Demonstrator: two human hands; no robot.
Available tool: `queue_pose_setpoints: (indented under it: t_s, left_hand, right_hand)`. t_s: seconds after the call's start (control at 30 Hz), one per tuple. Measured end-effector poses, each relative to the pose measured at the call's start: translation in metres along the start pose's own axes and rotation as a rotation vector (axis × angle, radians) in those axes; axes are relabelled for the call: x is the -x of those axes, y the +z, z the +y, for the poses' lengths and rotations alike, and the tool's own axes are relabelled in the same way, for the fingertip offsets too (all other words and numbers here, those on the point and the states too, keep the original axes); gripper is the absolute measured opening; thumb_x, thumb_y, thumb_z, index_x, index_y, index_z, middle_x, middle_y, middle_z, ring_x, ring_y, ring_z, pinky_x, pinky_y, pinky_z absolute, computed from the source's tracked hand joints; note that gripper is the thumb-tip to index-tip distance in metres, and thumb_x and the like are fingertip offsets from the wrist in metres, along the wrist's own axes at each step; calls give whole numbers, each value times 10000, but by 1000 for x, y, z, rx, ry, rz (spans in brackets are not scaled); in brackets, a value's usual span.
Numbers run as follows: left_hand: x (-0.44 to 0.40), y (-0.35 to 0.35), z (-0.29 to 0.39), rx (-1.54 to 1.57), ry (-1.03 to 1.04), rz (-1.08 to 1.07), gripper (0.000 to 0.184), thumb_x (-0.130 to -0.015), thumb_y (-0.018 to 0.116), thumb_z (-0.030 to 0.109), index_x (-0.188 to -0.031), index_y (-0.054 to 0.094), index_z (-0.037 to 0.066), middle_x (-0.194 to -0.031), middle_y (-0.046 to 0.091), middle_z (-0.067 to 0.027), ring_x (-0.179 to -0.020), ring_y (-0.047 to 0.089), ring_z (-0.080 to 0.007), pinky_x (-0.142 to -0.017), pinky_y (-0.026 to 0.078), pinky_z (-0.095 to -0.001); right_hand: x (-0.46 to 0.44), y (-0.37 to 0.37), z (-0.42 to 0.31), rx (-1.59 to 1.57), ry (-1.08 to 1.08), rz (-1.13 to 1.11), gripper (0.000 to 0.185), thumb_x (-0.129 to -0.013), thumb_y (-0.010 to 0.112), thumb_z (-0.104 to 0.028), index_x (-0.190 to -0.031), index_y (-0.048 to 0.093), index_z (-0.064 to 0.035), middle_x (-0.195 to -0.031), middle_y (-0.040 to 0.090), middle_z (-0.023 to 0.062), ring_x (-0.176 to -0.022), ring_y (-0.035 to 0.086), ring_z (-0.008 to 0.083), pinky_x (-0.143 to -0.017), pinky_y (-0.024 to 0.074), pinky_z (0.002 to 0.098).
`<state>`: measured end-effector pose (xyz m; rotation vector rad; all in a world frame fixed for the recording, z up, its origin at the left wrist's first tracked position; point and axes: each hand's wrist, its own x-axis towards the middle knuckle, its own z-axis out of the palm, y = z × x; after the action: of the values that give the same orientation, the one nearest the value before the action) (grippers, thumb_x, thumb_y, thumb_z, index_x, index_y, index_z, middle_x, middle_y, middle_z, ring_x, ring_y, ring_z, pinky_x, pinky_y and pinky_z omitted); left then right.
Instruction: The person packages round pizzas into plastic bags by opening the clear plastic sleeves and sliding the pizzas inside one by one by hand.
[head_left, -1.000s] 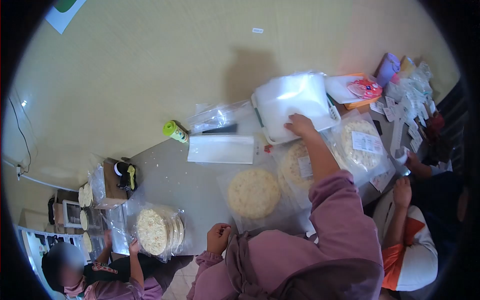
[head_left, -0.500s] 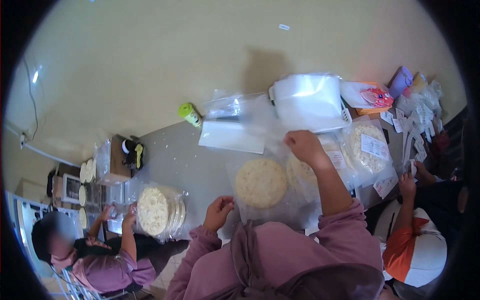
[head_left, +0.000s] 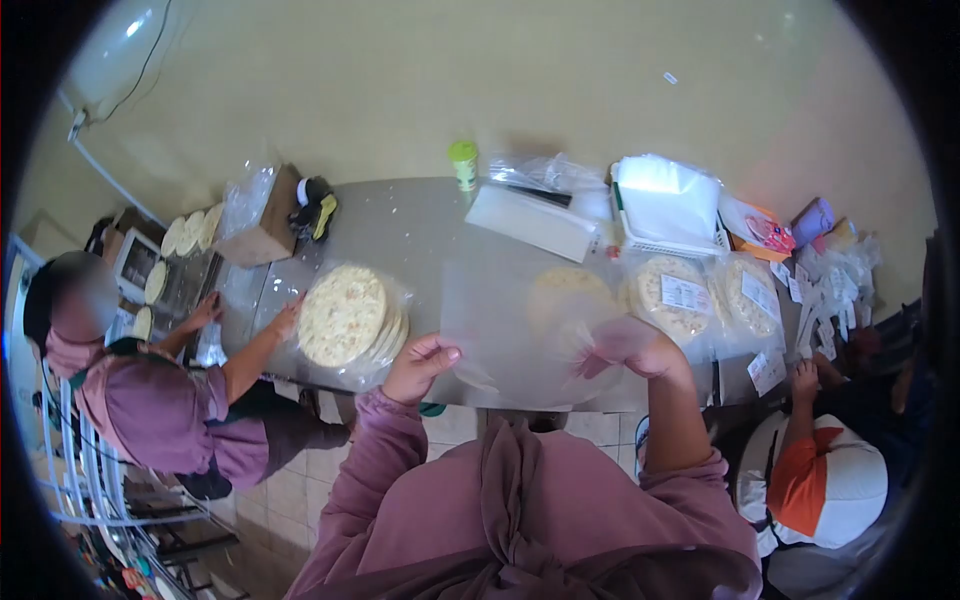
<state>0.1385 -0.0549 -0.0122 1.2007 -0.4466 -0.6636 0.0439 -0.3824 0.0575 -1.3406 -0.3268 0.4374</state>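
Observation:
A translucent plastic bag (head_left: 500,310) is stretched between my hands above the table's front edge. My left hand (head_left: 422,366) pinches its left side. My right hand (head_left: 635,350) is at its right side, partly behind or inside the film, with its fingers blurred. Through the plastic a round flatbread (head_left: 570,297) shows on the table. To the left lies a stack of bagged flatbreads (head_left: 345,318). Right of my right hand are labelled bagged flatbreads (head_left: 672,290). Behind them a white basket (head_left: 668,240) holds a pile of clear plastic sheets or bags.
A white flat pack (head_left: 530,220) and a green container (head_left: 464,165) stand farther back on the table. A cardboard box (head_left: 262,220) is at the left. One person (head_left: 165,400) works at the left, another person (head_left: 830,475) sits at the right, near paper labels.
My right hand has come from the basket toward my body with a plastic bag, and my left hand has risen to its other side. The view has turned leftward.

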Motion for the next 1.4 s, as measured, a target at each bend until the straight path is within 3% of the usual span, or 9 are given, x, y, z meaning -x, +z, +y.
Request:
queue_pose_setpoints:
  t_s: [0.13, 0.3, 0.47, 0.63, 0.73, 1.03, 1.1, 1.23, 1.4]
  left_hand:
    - [40, 4, 26, -187, 94, 255, 114, -862, 568, 65, -919, 623, -17, -835, 640, -48, -793, 571, -92, -758, 450, -237]
    - [85, -6, 50, -318, 84, 400, 68, -798, 651, 49, -823, 637, -12, -740, 638, -25, -682, 564, -82, -645, 459, -220]
    - [123, -11, 67, -816, 24, 344, 129, -739, 700, 105, -743, 618, 6, -631, 606, -76, -559, 551, -119, -545, 438, -260]
    - [146, -8, 66, -998, 32, 220, 170, -702, 714, 152, -704, 596, 29, -639, 574, -124, -568, 559, -260, -538, 423, -340]
    - [161, -5, 58, -1078, 56, 167, 192, -692, 714, 170, -696, 579, 34, -654, 570, -125, -617, 564, -306, -544, 416, -372]
    - [189, 9, 44, -1444, 87, 299, 306, -766, 645, 283, -1024, 647, 119, -1196, 481, -172, -910, 566, -350, -774, 465, -390]
    - [191, 2, 34, -1324, -376, 315, 348, -810, 573, 373, -1047, 644, 129, -1269, 439, -184, -958, 556, -365, -820, 455, -405]
    - [202, -29, 3, -1382, -427, 469, 345, -821, 550, 369, -1047, 644, 126, -1236, 469, -207, -961, 563, -363, -814, 463, -396]
    - [219, -42, -28, -1211, -493, 398, 354, -727, 579, 71, -1079, 621, 88, -1117, 562, -216, -932, 593, -352, -819, 472, -376]
  right_hand:
    - [-8, 21, 71, -281, 172, 250, 227, -872, 514, -175, -1049, 591, -56, -963, 630, 96, -891, 614, 232, -750, 500, 358]
    - [-42, 62, 118, -163, 114, 1223, 366, -846, 556, -171, -1193, 474, -89, -1136, 543, 79, -1107, 500, 235, -884, 428, 385]
    - [-85, 141, 75, 788, -502, 673, 273, -792, 622, -172, -1036, 594, -55, -1252, 475, 133, -1186, 431, 306, -988, 316, 439]
    - [-121, 195, 35, 1285, -423, 180, 109, -750, 612, -102, -844, 659, -73, -1261, 474, 142, -1199, 411, 328, -999, 314, 411]
    - [-143, 191, 51, 1179, -33, -94, 159, -698, 595, -52, -846, 655, -62, -1204, 514, 137, -1116, 472, 324, -930, 387, 389]
    - [-164, 206, 107, 1166, -129, -177, 270, -631, 558, -23, -894, 582, 33, -985, 563, 202, -872, 566, 363, -789, 465, 391]
    - [-165, 213, 97, 1151, -119, -240, 310, -625, 564, -28, -925, 564, 52, -1005, 556, 213, -905, 560, 362, -807, 460, 389]
    - [-164, 206, 98, 1093, -191, -288, 438, -618, 582, -47, -1031, 530, 89, -1087, 531, 231, -996, 535, 357, -860, 444, 375]
    - [-160, 176, 102, 973, -267, -328, 519, -625, 577, -49, -1123, 506, 78, -1125, 526, 222, -983, 544, 333, -856, 449, 354]
